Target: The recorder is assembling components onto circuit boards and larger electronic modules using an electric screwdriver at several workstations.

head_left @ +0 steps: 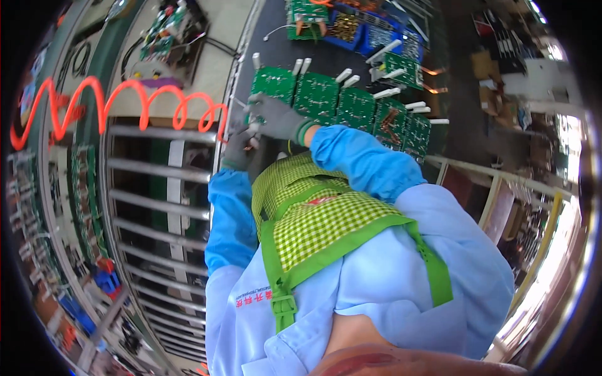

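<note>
While the boards (316, 95) lie in a row on the worktop (264, 53) — probably for easy reach — the right hand (276, 118) curls by the leftmost, the left hand (236, 148) half-curled beside it; what either grips, I can't tell.

The person wears grey, apparently knitted gloves (282, 120), blue oversleeves (367, 160), pale-blue shirt (382, 269) and green-checked apron (332, 219).

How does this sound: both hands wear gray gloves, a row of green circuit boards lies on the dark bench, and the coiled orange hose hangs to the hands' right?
One slip: the coiled orange hose hangs to the left of both hands, left and right, as the head view shows. The rest stands.
</note>
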Tool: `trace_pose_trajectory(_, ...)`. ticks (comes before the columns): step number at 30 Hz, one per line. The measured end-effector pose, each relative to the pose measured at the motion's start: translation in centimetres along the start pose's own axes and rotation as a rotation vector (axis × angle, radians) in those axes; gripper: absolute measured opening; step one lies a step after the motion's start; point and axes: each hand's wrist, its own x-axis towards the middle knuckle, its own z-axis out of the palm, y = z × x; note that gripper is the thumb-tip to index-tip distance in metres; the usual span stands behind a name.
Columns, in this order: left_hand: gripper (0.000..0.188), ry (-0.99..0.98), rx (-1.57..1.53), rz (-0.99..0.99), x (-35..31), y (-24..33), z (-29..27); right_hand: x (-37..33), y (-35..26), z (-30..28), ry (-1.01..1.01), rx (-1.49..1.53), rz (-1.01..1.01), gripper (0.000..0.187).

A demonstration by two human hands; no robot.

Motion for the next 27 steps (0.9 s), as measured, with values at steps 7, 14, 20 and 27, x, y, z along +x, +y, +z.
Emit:
trace_pose_trajectory(7, 0.019, 0.136, -0.318, -0.093, -0.1, -1.0, 0.6, -3.1, -2.5, -3.0, -0.067, -0.004, -0.008, 0.023)
trace_pose_trajectory(14, 0.026, 0.433, -0.754, -0.269, -4.8, -4.3, 1.0, -17.0, 0.8, -13.0, 0.259, -0.318, 0.347, 0.029)
trace_pose_trajectory(20, 0.03, 0.21, -0.561, -0.337, -7.4, -2.7, 7.1, -26.8, 4.7, -17.6, -0.009, -0.682, 0.807, 0.029)
trace_pose_trajectory(27, 0.036, 0.007, -0.51, -0.311, -3.4, -2.1, 12.1, -26.2, 4.9, -18.8, 0.008, -0.605, 0.851, 0.016)
